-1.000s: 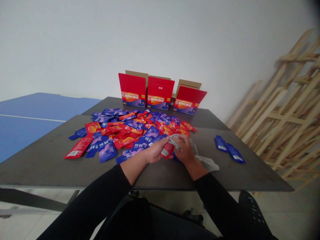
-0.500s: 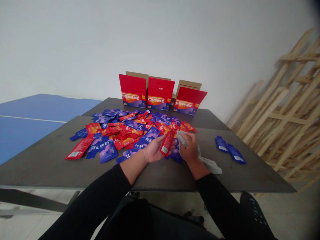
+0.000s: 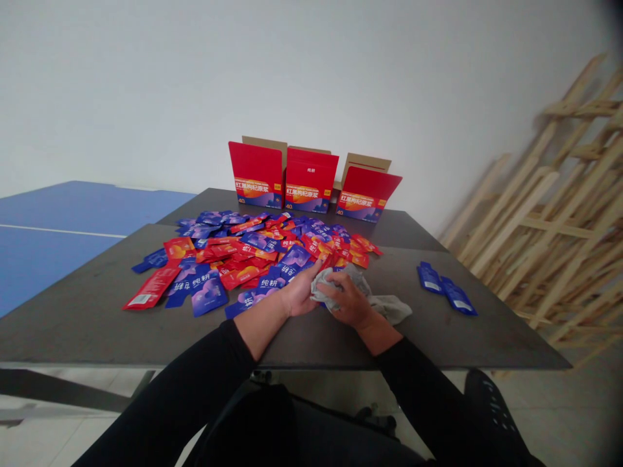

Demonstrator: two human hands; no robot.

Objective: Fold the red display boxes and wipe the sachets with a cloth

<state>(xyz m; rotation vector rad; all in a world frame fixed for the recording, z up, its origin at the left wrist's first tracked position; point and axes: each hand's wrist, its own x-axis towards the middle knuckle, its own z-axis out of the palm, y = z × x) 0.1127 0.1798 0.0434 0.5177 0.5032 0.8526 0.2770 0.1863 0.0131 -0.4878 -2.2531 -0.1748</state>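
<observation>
Just above the near edge of a dark, matte table [image 3: 73, 331], a thin pale-grey cloth [image 3: 359, 277] is bunched into soft, irregular folds between the two hands, its loose end trailing in limp creases to the right of the wrist. The right hand [image 3: 349, 301] is curled over the cloth from above, bent fingers gripping the crumpled fabric. The left hand [image 3: 298, 293] is turned palm up with its thumb raised against the cloth; its fingers are hidden beneath the folds, so I cannot tell whether they are pinching anything.

Beyond the hands spreads a loose heap of pouches [image 3: 263, 243], flat and glossy, in red and in purple-blue with printed fruit. They overlap at all angles. At the heap's left front a red pouch [image 3: 153, 288] shows a small white barcode patch. Well to the right of the hands, two dark-blue pouches [image 3: 457, 296] with narrow necks lie with their ends close together.

Along the far side stand three cardboard boxes [image 3: 309, 181], red above and blue below, flaps raised to show plain brown board. Behind them rises a smooth white wall [image 3: 311, 65]. Pale wooden frames [image 3: 549, 227] lean at right; a flat blue table [image 3: 73, 214] with a white line stretches at left.
</observation>
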